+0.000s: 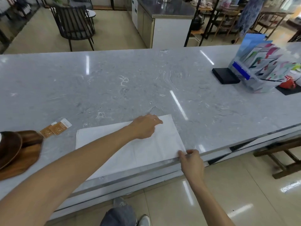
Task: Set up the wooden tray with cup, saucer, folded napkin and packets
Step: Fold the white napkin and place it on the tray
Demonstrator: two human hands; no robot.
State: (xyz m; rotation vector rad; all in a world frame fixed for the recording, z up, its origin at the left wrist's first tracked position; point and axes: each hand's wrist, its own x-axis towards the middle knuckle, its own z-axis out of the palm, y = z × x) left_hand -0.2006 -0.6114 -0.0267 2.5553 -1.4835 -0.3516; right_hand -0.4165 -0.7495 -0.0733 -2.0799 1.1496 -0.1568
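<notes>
Early stage: napkin [130, 144] lies unfolded at counter's 6 o'clock edge, left hand [145, 126] resting on it loosely curled, right hand [190, 162] pinching its near corner; packets [55, 128] off the tray [21, 154] at 9 o'clock; cup unseen.

Bare forearms; grey trousers [119, 216]; pale shoe [144, 220]
</notes>
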